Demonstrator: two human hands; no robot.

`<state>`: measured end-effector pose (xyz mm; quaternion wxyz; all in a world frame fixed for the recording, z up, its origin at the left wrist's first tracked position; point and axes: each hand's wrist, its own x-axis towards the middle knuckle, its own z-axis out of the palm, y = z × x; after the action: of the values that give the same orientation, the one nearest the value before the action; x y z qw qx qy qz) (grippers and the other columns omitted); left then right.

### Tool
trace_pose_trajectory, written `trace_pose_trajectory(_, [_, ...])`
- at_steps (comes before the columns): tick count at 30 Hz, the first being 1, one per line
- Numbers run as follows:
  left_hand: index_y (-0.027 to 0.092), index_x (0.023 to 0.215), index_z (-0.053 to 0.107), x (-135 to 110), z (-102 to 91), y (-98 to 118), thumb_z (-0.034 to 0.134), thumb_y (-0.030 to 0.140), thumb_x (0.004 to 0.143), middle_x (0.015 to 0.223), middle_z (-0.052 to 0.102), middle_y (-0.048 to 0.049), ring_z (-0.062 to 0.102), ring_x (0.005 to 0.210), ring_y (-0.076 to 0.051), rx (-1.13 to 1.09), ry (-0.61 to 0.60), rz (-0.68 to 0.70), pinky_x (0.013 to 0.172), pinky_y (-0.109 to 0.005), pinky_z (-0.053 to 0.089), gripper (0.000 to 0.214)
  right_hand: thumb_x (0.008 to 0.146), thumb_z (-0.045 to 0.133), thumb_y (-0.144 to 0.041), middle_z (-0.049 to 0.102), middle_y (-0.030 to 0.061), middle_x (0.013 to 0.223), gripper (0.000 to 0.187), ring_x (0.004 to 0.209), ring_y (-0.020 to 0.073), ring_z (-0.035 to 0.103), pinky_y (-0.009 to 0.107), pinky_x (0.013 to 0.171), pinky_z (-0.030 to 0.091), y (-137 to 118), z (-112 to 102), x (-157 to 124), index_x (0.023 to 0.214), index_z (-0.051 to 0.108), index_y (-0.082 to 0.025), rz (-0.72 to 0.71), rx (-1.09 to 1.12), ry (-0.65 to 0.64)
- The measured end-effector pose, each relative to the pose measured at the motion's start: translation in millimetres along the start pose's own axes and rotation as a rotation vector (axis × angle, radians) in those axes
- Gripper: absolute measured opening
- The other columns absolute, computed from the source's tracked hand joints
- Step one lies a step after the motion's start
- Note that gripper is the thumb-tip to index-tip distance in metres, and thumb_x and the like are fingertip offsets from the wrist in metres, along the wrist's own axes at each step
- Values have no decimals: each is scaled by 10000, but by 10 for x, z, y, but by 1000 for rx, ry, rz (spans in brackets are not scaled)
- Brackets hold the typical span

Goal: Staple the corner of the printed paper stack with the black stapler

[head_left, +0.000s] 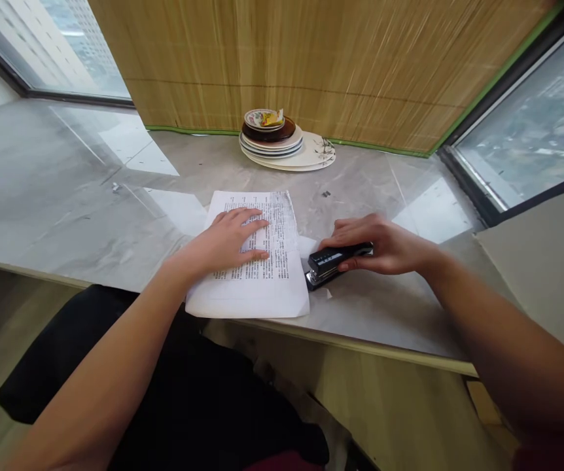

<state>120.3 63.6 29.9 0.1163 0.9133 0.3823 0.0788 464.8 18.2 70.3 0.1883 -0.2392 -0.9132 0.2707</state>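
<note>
A printed sheet of paper [257, 281] lies on the grey marble counter [66, 196], near its front edge. My left hand [228, 242] rests flat on the paper, fingers stretched out and a little apart. My right hand [380, 245] is closed around a black stapler [334, 261] that sits on the counter at the paper's right edge, its mouth pointing toward the sheet.
A stack of plates and small bowls [284, 140] stands at the back against a bamboo blind [311, 59]. A small dark bit [326, 193] lies behind the stapler. Windows flank both sides. The counter's front edge runs just below the paper.
</note>
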Motion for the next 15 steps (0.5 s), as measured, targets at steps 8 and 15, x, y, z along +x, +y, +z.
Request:
trace_pose_trajectory(8, [270, 1546, 527, -12, 14, 11, 650, 598, 979, 1691, 406, -125, 307, 1588, -379, -14, 11, 0, 1307, -580, 205, 666, 1040, 656, -392, 791, 84, 1042, 379, 875, 206, 674, 334, 788, 524, -144, 151, 97, 1387, 694, -244, -77, -6, -4])
trace_pose_trajectory(15, [399, 1582, 481, -40, 30, 237, 653, 664, 955, 1762, 296, -26, 170, 1641, -422, -135, -126, 141, 1310, -692, 58, 702, 994, 715, -410, 763, 63, 961, 397, 807, 198, 662, 316, 741, 502, -21, 251, 85, 1361, 713, -256, 72, -86, 152])
